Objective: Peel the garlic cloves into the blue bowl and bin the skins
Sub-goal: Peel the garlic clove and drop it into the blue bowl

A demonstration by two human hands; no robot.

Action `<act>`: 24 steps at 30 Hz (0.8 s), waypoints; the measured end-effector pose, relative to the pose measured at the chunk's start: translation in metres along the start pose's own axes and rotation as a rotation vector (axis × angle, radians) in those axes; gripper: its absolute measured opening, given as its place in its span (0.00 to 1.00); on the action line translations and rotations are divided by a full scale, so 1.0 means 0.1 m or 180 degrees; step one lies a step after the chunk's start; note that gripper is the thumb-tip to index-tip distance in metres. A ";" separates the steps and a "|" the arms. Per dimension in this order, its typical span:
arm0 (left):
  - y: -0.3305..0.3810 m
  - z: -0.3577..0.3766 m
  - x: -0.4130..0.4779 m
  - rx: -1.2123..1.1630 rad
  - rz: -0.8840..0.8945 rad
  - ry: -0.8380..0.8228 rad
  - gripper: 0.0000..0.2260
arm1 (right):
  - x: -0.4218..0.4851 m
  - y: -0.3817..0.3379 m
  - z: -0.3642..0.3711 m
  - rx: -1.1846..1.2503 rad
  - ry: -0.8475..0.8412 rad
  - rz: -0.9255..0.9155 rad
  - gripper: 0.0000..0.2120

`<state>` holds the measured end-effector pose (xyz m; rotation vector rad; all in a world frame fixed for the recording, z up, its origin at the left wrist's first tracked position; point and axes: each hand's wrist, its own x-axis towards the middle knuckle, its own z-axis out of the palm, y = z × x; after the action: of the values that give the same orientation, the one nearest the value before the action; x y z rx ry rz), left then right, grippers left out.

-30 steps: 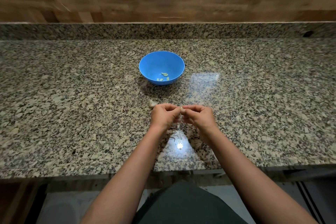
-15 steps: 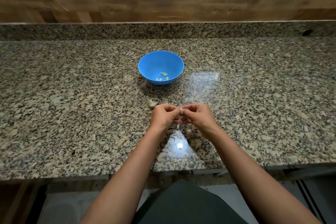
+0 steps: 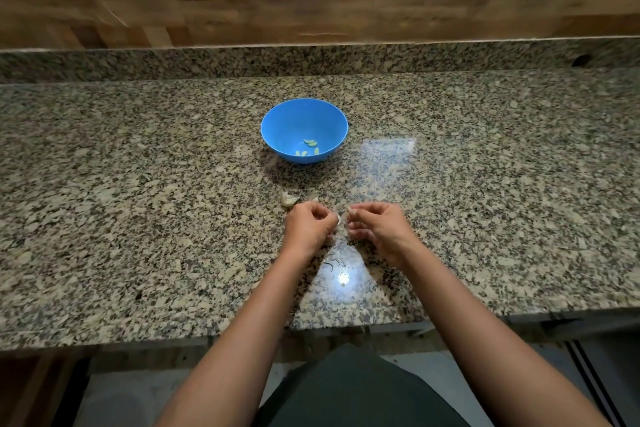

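A: The left hand (image 3: 310, 224) is pinching a small pale garlic clove (image 3: 338, 218) and the right hand (image 3: 375, 225) is pinching its papery skin (image 3: 349, 209), over the speckled granite bench (image 3: 138, 184), near the round blue plastic bowl (image 3: 277, 128).
B: The slick clove may be slipping out, and flakes may be scattering.

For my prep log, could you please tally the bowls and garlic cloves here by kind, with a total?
Blue bowl: 1
Peeled cloves in it: about 5, small and overlapping
Unpeeled clove on the counter: 1
Clove held by left hand, skin pinched by right hand: 1
Total: about 8
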<state>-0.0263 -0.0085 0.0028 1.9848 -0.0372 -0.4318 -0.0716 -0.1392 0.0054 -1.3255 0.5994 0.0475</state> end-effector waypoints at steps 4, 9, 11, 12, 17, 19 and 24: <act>-0.04 -0.02 -0.01 0.0605 0.0132 0.0054 0.03 | 0.19 0.00 0.01 -0.1588 0.0619 -0.0639 0.03; -0.05 -0.12 -0.02 0.0924 0.0218 0.0106 0.06 | 0.38 0.00 0.08 -0.2347 0.0694 -0.0909 0.12; -0.07 -0.19 -0.03 0.0898 0.0249 0.0071 0.08 | 0.30 0.02 0.10 -0.2689 0.0630 -0.1017 0.15; -0.09 -0.22 -0.03 0.0845 0.0251 0.0052 0.09 | 0.23 0.05 0.11 -0.2823 0.0597 -0.1127 0.18; -0.26 -0.28 -0.12 0.0337 0.0264 0.0116 0.13 | -0.26 0.32 0.17 -0.3638 -0.0235 -0.1401 0.40; -0.31 -0.25 -0.15 0.0312 0.0403 0.0196 0.13 | -0.33 0.44 0.19 -0.4519 -0.0507 -0.1278 0.48; -0.35 -0.25 -0.13 0.0740 0.0703 0.0070 0.14 | -0.10 0.47 0.29 -0.4716 -0.0335 -0.1551 0.37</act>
<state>-0.0366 0.0318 -0.0143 2.1838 -0.3019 -0.2717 -0.0862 -0.0973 -0.0294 -2.8480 0.0334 0.1820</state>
